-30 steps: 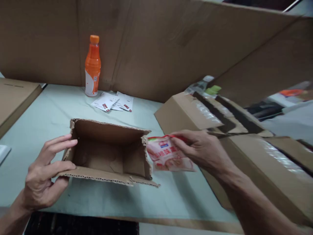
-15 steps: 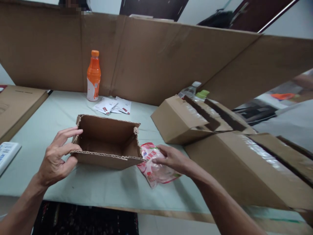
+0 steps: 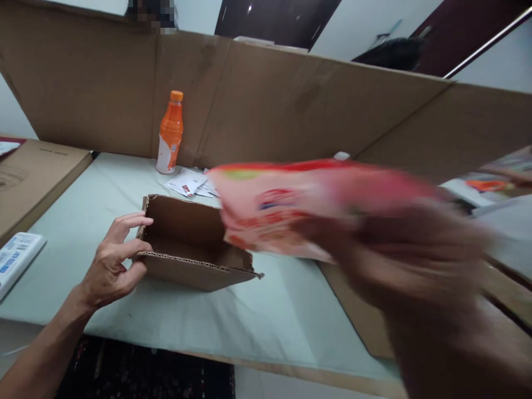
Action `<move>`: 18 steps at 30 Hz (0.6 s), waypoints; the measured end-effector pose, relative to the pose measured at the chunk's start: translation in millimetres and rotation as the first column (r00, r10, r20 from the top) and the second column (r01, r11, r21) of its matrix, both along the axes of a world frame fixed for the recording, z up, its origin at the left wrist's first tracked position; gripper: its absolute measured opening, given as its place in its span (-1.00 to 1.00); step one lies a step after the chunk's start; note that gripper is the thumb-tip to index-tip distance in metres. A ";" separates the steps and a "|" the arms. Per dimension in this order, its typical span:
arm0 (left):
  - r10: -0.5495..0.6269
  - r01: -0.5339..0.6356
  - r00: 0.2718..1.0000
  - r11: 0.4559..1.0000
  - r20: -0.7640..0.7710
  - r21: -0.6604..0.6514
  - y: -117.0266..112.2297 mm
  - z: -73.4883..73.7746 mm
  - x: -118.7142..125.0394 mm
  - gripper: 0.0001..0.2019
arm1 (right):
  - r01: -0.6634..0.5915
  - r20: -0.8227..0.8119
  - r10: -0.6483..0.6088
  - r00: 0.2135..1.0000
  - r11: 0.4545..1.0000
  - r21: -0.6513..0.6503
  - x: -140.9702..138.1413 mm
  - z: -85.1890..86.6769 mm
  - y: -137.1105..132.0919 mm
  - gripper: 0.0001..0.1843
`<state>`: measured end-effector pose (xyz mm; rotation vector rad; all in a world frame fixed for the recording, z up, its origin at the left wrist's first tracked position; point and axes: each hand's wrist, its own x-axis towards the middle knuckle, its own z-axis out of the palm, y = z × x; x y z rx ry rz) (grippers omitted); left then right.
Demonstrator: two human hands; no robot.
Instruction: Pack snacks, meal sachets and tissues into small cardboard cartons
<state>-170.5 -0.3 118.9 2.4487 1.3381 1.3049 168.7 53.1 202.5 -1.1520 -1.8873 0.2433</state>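
Observation:
A small open cardboard box (image 3: 195,244) lies on the pale green table. My left hand (image 3: 114,257) holds its left end, thumb below and fingers curled over the rim. My right hand (image 3: 399,260) is raised close to the camera and smeared by motion. It grips a pink and red plastic packet (image 3: 274,205) that hangs above the box's right end and hides the boxes behind it.
An orange drink bottle (image 3: 170,133) stands at the back by several white sachets (image 3: 189,183). A tall cardboard screen (image 3: 270,105) walls the table. A flat carton (image 3: 33,177) and a white label sheet (image 3: 16,257) lie at left. Larger cartons (image 3: 499,288) sit at right.
My right hand has lifted the pink packet off the table beside the box and swung it up toward the camera. My left hand has stayed on the box's left end.

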 end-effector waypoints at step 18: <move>-0.419 0.139 0.677 0.880 -0.606 -0.453 35.9 66.9 22.9 -0.88 | -0.469 0.161 0.872 0.463 0.394 -0.790 -105.9 -9.5 53.3 -0.74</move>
